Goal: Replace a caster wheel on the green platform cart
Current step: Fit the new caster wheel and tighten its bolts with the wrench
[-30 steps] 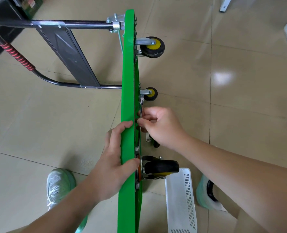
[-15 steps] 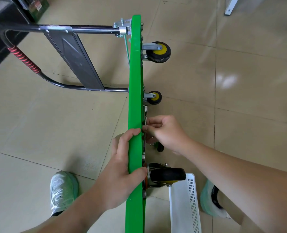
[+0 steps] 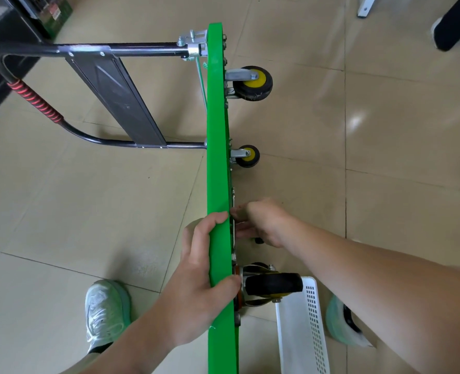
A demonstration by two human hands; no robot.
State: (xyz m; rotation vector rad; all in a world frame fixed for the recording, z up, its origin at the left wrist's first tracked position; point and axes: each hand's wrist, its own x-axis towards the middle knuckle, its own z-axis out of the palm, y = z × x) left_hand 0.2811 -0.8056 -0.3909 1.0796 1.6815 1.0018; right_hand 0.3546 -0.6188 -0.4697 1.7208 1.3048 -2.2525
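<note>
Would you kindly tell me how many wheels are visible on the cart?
3. One yellow-hubbed wheel at the far end, a second yellow-hubbed wheel midway along, and a black wheel beside the left hand gripping the cart. Another may hide behind the right hand.

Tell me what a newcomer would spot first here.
The green platform stands on edge up the middle of the view, the left hand gripping its top edge. To its right the right hand reaches at the underside, between two yellow-hubbed wheels farther off and a black caster nearer; what it holds is hidden. A white basket sits on the floor at bottom right.
</note>
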